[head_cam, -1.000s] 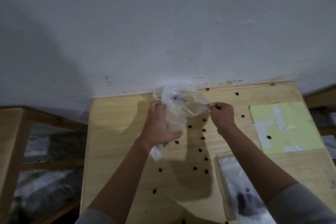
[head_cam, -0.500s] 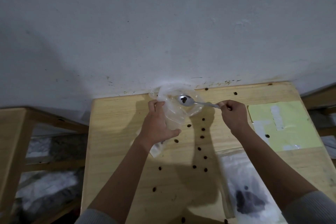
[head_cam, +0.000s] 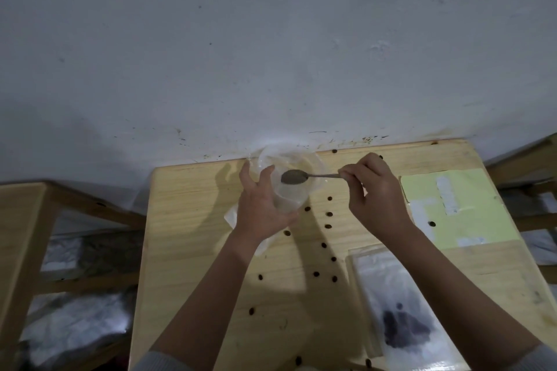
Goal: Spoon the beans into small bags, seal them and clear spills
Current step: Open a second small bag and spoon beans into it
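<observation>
Head view: left hand (head_cam: 263,208) grips clear small bag (head_cam: 289,190) upright near tabletop (head_cam: 193,220) back edge; right hand (head_cam: 376,193) pinches spoon (head_cam: 297,177) over bag mouth. Limp mouth may fold; more beans (head_cam: 328,214) could spill.

Your small clear bag (head_cam: 287,190) stands upright near the table's far edge, its mouth spread open, and your metal spoon (head_cam: 304,177) lies level across that mouth with its bowl over the opening. Dark beans (head_cam: 328,226) lie scattered singly on the wood in front of it. A second clear bag (head_cam: 401,310) lies flat at your right, a dark heap of beans inside.
</observation>
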Motion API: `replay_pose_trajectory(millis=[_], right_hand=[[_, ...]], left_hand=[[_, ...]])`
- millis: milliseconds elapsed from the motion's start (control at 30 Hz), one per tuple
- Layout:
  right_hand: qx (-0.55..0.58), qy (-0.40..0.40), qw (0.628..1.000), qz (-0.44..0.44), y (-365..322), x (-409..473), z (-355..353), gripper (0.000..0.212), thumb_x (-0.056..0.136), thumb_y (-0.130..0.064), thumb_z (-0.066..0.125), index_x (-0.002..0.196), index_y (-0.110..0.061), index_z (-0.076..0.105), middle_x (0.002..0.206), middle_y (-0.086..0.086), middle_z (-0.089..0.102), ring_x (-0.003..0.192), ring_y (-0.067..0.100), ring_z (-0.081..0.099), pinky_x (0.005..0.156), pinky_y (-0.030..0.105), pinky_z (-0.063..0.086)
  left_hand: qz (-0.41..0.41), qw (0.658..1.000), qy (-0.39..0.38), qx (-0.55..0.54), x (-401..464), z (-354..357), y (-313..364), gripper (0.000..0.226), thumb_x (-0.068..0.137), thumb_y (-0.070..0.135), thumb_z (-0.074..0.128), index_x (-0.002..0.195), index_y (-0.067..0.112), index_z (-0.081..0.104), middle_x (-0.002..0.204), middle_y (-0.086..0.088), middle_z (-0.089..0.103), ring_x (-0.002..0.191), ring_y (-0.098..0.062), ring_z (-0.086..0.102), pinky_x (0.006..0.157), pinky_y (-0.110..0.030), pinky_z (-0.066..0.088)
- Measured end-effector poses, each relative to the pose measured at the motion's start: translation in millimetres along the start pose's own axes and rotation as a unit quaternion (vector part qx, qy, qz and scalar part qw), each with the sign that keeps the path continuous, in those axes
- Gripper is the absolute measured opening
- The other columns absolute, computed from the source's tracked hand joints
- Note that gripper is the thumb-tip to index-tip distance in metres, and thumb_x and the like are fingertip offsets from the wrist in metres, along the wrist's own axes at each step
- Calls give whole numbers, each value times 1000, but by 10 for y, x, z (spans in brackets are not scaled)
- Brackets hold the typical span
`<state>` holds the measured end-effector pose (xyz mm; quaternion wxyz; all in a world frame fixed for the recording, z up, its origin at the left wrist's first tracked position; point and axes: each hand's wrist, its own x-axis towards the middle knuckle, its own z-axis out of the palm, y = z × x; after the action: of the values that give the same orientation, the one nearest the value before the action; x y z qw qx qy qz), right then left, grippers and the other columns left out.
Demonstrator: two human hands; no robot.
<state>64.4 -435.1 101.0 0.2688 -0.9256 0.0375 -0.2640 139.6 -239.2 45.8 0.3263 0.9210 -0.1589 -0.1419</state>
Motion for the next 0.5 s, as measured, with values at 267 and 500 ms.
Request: replay_pose_trajectory(millis=[267,500], right_hand=[[31,107,988,108,-14,-197,-148,11,88,-4,59,88,-4,71,78,4,52,61,11,46,55,10,38],[176,68,906,379,-213,-714,-98,14,93,-15,57,89,-13,70,71,3,68,54,10,62,56,16,48]], left_hand=[[7,998,59,-31,-351,-142,-57,102,56,51,83,141,23,34,151,-6,7,120,-26,47,92,-37,51],[-16,992,101,-69,-857,-211,-204,107,57,59,80,145,29,26,132,2,40,119,-17,45,95,-36,46]])
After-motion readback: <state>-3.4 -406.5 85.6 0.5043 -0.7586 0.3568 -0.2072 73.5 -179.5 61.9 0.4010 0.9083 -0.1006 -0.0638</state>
